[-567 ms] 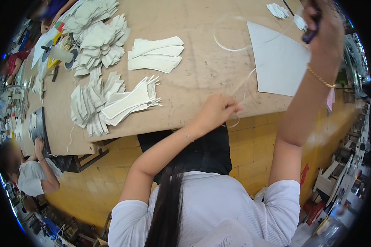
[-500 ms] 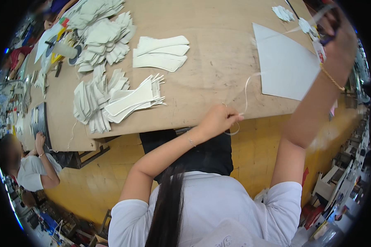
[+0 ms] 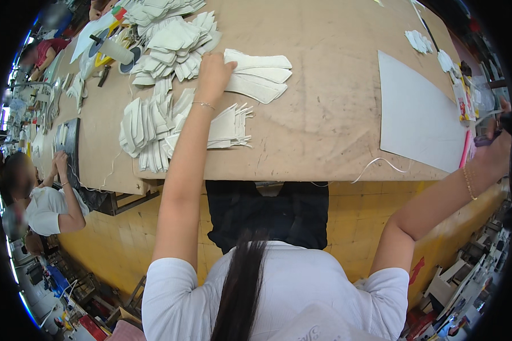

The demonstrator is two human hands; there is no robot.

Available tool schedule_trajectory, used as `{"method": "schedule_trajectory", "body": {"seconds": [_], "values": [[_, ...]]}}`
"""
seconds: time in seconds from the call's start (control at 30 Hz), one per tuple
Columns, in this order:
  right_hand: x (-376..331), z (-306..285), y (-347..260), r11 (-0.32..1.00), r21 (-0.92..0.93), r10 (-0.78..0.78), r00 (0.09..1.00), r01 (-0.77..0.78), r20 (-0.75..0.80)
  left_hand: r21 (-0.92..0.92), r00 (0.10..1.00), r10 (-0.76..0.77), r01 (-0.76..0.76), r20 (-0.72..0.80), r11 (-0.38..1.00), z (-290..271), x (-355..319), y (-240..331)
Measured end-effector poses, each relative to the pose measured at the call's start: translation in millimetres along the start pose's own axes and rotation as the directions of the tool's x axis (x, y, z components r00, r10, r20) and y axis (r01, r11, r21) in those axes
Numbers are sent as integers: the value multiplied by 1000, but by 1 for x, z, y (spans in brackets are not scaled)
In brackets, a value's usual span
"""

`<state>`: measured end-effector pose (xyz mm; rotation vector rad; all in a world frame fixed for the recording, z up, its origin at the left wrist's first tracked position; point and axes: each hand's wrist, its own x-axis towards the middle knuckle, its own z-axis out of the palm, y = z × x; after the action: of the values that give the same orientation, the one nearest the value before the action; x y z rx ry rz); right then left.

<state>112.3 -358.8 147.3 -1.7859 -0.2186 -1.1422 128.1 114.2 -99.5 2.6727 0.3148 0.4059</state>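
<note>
The two hands are well apart. The left hand (image 3: 215, 73) is over the left end of a fan of pale pieces (image 3: 260, 75) on the worktop (image 3: 318, 122), its thumb at their edge; whether the fingers grip a piece cannot be told. The right hand (image 3: 493, 150) is raised at the far right of the view, beyond the worktop's right end, its fingers closed on a purple-handled tool (image 3: 484, 141), whose working end cannot be made out.

A thin bracelet (image 3: 204, 104) is noted on the left wrist, a gold chain (image 3: 470, 183) on the right. Below the fan, partly behind the left forearm, lies a stack of similar pieces (image 3: 231, 127). A loose heap (image 3: 176, 42) lies behind and left of the left hand, with a further row (image 3: 145, 124) nearer the front edge. A pale spool (image 3: 116, 51) lies left of the heap.

On the right, a large white sheet (image 3: 416, 113) lies flat; near its lower left corner, a narrow white strip (image 3: 375, 161) curves along the front edge. Small white pieces (image 3: 418, 42) lie farther back. At far left, a co-worker (image 3: 52, 206) in white has both hands raised near a dark tray (image 3: 70, 145).
</note>
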Motion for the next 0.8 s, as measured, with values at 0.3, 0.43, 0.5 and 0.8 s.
{"method": "schedule_trajectory", "body": {"seconds": [0.3, 0.43, 0.5, 0.8], "values": [[-46, -36, 17, 947, 216, 237, 971, -239, 36, -11, 999, 32, -32, -11, 999, 12, 2, 13], [-60, -64, 17, 923, 303, 244, 970, -238, 17, -36, 998, 58, -57, 23, 998, 4, -3, 30], [-66, -76, 9, 923, 326, 220, 975, -202, -18, -204, 992, 30, -5, 121, 979, -5, -8, 41], [-101, -94, -31, 912, 293, 260, 958, -286, 124, -931, 954, 169, 187, 248, 314, -98, -113, 132]]}}
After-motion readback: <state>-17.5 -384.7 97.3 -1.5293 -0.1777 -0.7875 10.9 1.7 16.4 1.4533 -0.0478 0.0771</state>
